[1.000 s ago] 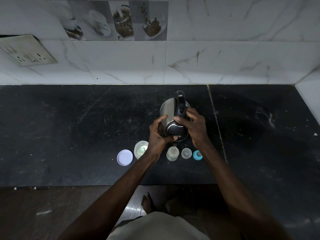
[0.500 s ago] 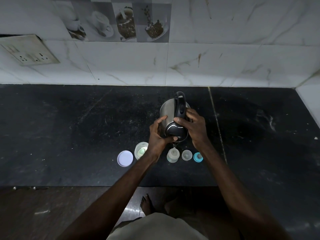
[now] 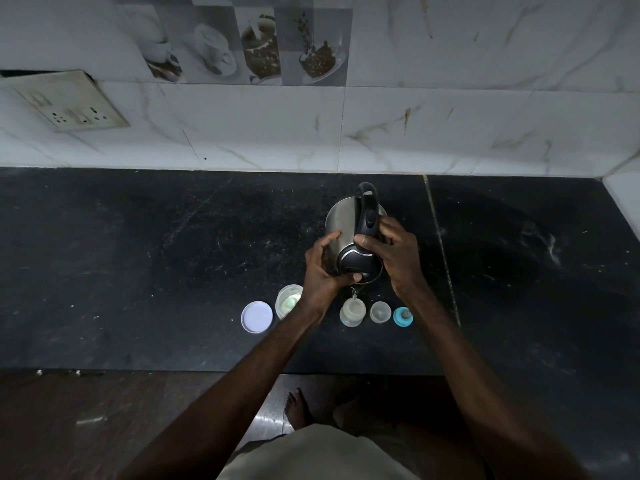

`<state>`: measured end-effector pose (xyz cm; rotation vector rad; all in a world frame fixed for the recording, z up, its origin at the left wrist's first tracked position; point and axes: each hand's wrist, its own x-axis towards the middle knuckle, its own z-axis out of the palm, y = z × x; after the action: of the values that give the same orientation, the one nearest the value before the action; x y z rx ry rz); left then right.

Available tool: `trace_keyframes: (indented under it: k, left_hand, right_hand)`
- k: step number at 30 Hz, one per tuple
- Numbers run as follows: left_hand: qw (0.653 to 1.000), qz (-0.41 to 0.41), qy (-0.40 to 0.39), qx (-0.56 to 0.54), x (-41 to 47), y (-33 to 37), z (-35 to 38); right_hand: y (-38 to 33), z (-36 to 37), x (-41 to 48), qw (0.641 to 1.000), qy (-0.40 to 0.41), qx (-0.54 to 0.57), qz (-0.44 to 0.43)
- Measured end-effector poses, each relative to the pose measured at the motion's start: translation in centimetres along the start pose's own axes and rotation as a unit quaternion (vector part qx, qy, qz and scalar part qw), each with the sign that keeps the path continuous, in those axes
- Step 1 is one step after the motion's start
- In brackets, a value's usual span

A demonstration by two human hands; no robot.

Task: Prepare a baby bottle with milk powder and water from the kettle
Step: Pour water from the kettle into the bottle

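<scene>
Pouring step in hand: kettle (image 3: 349, 233) tipped spout-down between both hands. Right hand (image 3: 394, 258) wrapped round the black handle; left hand (image 3: 322, 271) cupped against the steel side, thumb tucked under the rim beside the spout. Both closed on the kettle, neither free. Thin stream of water (image 3: 354, 292) dropping from the spout toward the open bottle (image 3: 352, 311), upright just below the left thumb and near the heel of the right hand. Cannot tell the fill level: too small and too dim.

Likely trouble, offered as judgement only.

Narrow bottle mouth, thin stream, nothing steadying the bottle. With a slight drift of the spout toward either wrist, water down the outside or onto the dark counter (image 3: 138, 271). With a sudden steeper tip, a gush past the mouth or an overfilled bottle.

Bare left palm and thumb on steel, possibly hot if freshly boiled: risk of a flinch and a jerked pour. Thumb also close to the spout, so exposed to steam or splash.

Danger of knocking the bottle over with the left wrist when lowering the kettle; looks light and easily toppled.

Crowded underneath as well: open powder jar (image 3: 289, 301) below the left wrist, partly hidden by it, white lid (image 3: 257, 317) further out on the left side; small clear cap (image 3: 380, 311) and blue teat (image 3: 402, 317) below the right wrist, just beside the bottle. Splashes into the jar likely to clump the powder; best to hold the spout centred and tip slowly.
</scene>
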<state>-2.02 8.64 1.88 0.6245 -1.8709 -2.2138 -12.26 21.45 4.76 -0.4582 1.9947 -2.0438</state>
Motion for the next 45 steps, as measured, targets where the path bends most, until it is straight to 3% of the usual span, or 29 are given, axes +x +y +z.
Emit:
trace_keyframes:
  k: [32,39,45]
  left_hand:
    - [0.999,-0.005,-0.001,-0.045,0.5,0.5,-0.1]
    - [0.995,-0.076,0.001,-0.072,2.0,2.6,-0.7]
    - [0.988,-0.146,-0.003,-0.04,4.9,4.4,-1.9]
  right_hand:
    - [-0.2,0.2,1.0,1.0,0.001,-0.002,0.024]
    - [0.3,0.8,3.2,0.997,0.017,-0.008,0.081]
    - [-0.2,1.9,6.2,0.986,-0.047,0.015,0.161]
